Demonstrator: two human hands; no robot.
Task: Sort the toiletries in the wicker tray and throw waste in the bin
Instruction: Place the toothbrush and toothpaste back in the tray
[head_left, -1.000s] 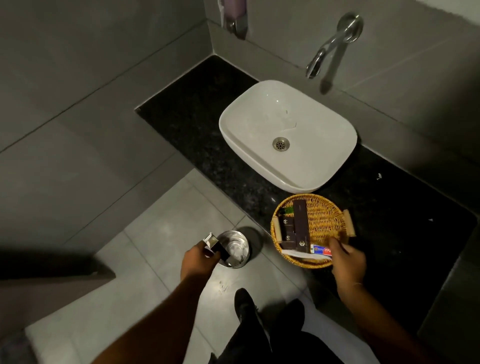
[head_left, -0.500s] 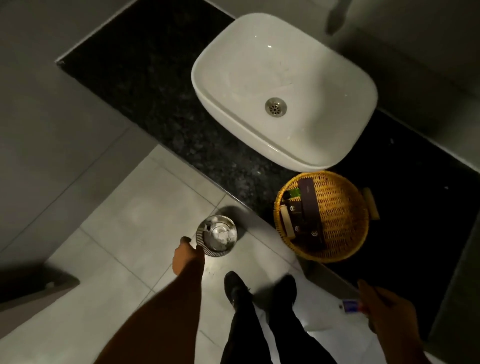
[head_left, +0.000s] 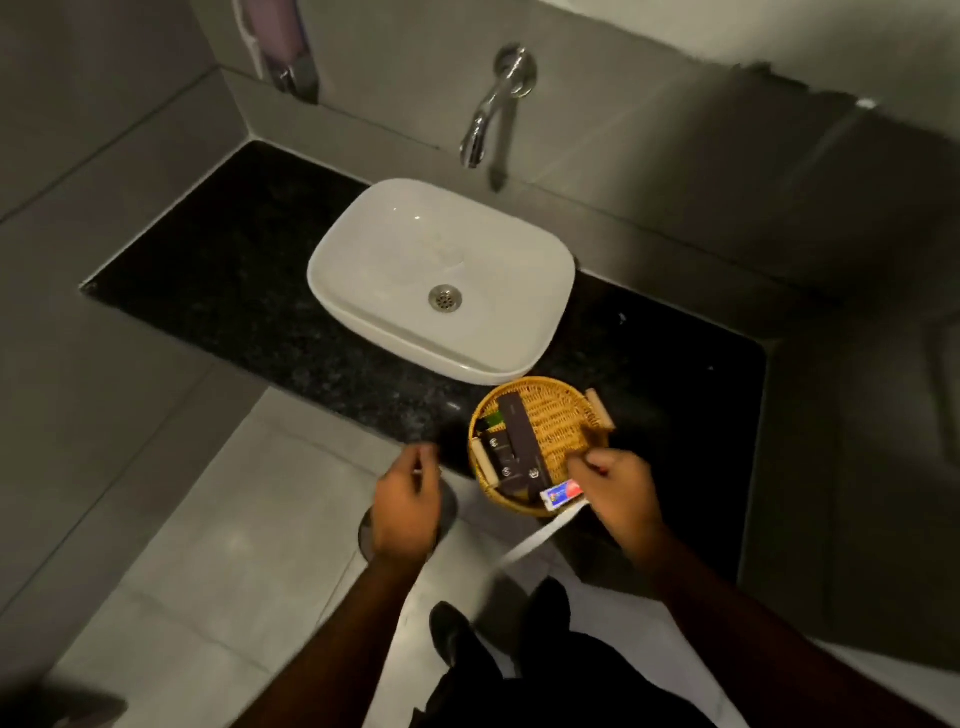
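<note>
Head view: wicker tray (head_left: 558, 415) on black counter (head_left: 249, 291), just before white basin (head_left: 441, 275), holding dark boxes (head_left: 519, 447). Right hand (head_left: 615, 483) over tray's near rim, fingers curled; grip on small tube (head_left: 561, 491) unclear. Left hand (head_left: 405, 499) loosely curled, apparently empty, above bin (head_left: 366, 532).

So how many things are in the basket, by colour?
In the wicker tray:
Dark brown boxes: 3
Green-topped item: 1
Red and blue toothpaste tube: 1, at the near rim by the right hand
Total: 5
</note>
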